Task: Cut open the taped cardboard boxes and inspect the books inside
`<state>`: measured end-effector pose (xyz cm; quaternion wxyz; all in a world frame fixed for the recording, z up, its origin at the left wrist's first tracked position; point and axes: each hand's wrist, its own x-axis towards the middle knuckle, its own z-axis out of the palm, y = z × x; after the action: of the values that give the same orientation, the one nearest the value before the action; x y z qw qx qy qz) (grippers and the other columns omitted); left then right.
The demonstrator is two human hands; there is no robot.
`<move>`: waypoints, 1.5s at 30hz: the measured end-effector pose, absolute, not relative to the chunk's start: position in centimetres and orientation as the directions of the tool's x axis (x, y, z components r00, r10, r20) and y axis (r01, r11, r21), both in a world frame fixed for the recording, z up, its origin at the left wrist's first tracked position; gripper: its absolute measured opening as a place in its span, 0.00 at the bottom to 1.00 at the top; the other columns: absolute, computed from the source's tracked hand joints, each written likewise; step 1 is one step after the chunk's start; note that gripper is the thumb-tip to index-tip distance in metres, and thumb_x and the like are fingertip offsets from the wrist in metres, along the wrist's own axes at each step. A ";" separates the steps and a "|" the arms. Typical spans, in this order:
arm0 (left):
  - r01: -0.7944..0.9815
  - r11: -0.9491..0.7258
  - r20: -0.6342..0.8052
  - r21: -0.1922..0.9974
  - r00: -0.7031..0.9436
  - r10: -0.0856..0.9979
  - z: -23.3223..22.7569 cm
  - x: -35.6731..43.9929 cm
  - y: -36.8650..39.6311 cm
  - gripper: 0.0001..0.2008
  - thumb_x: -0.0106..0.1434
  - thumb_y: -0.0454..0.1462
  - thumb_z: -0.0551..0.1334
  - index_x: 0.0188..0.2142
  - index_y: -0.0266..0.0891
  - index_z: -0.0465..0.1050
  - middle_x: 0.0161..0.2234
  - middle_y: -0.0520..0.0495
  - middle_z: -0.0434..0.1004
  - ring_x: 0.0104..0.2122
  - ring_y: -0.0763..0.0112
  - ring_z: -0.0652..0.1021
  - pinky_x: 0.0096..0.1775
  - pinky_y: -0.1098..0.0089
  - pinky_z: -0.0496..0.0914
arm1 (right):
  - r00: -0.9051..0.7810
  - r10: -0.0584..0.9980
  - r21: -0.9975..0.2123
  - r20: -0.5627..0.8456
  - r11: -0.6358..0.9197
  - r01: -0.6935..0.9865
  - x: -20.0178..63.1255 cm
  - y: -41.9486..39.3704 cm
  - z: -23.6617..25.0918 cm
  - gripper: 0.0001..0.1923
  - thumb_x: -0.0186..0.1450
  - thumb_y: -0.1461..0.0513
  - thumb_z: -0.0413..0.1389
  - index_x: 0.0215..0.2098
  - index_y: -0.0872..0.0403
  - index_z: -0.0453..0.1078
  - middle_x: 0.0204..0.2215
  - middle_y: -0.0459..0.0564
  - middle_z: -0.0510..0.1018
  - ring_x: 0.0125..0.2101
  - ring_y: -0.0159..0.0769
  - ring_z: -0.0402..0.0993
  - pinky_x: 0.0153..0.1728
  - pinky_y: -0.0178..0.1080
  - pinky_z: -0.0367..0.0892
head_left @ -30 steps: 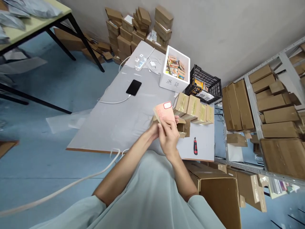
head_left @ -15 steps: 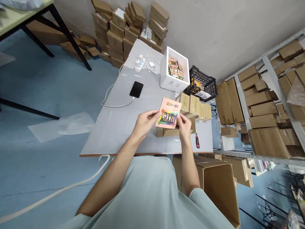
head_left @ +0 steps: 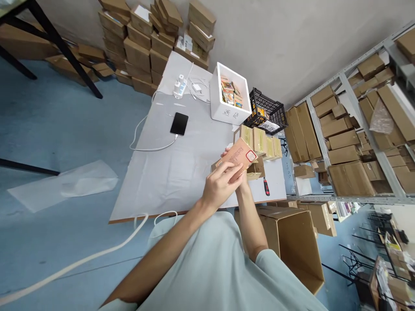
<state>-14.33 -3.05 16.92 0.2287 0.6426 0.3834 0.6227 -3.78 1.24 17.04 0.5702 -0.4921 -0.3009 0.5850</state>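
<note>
Both your hands clasp a flat pink packet (head_left: 239, 156) above the near right part of the grey table (head_left: 168, 172). Your left hand (head_left: 220, 188) lies over its near edge with the fingers curled onto its face; your right hand (head_left: 240, 180) is mostly hidden beneath it, gripping from below. The packet's plain side, with printed text and a red-framed label at its 3 o'clock corner, faces you. Just past it, toward 1 o'clock, stands a row of taped brown boxes (head_left: 261, 140), and an open small carton (head_left: 256, 168) sits right behind your hands. A red utility knife (head_left: 266, 187) lies at 3 o'clock from your hands, near the table's edge. Farther off at 12 o'clock is a white foam box (head_left: 227, 112), and at 10 o'clock a black phone (head_left: 179, 124) on its cable.
</note>
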 end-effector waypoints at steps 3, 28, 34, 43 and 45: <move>0.181 -0.614 0.630 0.768 -0.042 0.775 17.0 -15.6 -2.4 0.13 0.75 0.37 0.69 0.54 0.48 0.91 0.45 0.45 0.89 0.41 0.64 0.88 0.46 0.66 0.81 | 0.198 0.968 -0.954 -0.155 -0.095 -0.285 -3.6 1.2 17.5 0.19 0.67 0.46 0.66 0.50 0.48 0.81 0.46 0.51 0.87 0.48 0.42 0.85 0.52 0.42 0.83; 0.017 -0.484 0.483 0.875 0.059 0.874 14.9 -20.0 5.1 0.13 0.78 0.45 0.62 0.46 0.45 0.87 0.46 0.42 0.89 0.50 0.56 0.85 0.56 0.56 0.80 | 0.305 0.922 -0.944 0.238 0.146 0.295 1.9 -1.5 21.2 0.11 0.71 0.49 0.69 0.40 0.46 0.87 0.43 0.51 0.89 0.51 0.47 0.81 0.60 0.47 0.76; -0.099 -0.301 0.310 0.948 0.080 0.947 14.6 -18.3 5.3 0.19 0.69 0.49 0.73 0.52 0.40 0.89 0.47 0.40 0.90 0.46 0.58 0.88 0.46 0.64 0.81 | 0.255 0.956 -0.966 0.145 0.080 0.246 3.9 -1.2 21.3 0.18 0.66 0.44 0.74 0.42 0.48 0.87 0.39 0.49 0.89 0.41 0.42 0.81 0.47 0.42 0.77; -0.072 -0.101 0.103 0.992 0.024 0.994 14.2 -14.9 5.0 0.26 0.75 0.59 0.68 0.39 0.39 0.86 0.30 0.44 0.86 0.30 0.66 0.85 0.37 0.69 0.80 | 0.289 0.951 -0.953 0.106 0.014 0.304 6.4 0.1 19.1 0.37 0.68 0.29 0.65 0.30 0.52 0.83 0.26 0.49 0.83 0.32 0.40 0.78 0.40 0.41 0.75; -0.058 -0.089 0.091 0.994 0.031 0.995 13.8 -14.6 4.7 0.32 0.75 0.64 0.65 0.42 0.38 0.88 0.33 0.42 0.88 0.30 0.65 0.84 0.35 0.69 0.80 | 0.287 0.954 -0.959 0.082 -0.003 0.285 7.4 -0.3 18.1 0.40 0.72 0.27 0.58 0.31 0.52 0.85 0.28 0.52 0.86 0.34 0.42 0.80 0.42 0.44 0.76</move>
<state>-14.59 4.68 13.76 0.4991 0.5161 0.4543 0.5274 7.40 -0.25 18.13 0.5028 -0.6250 -0.4957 0.3331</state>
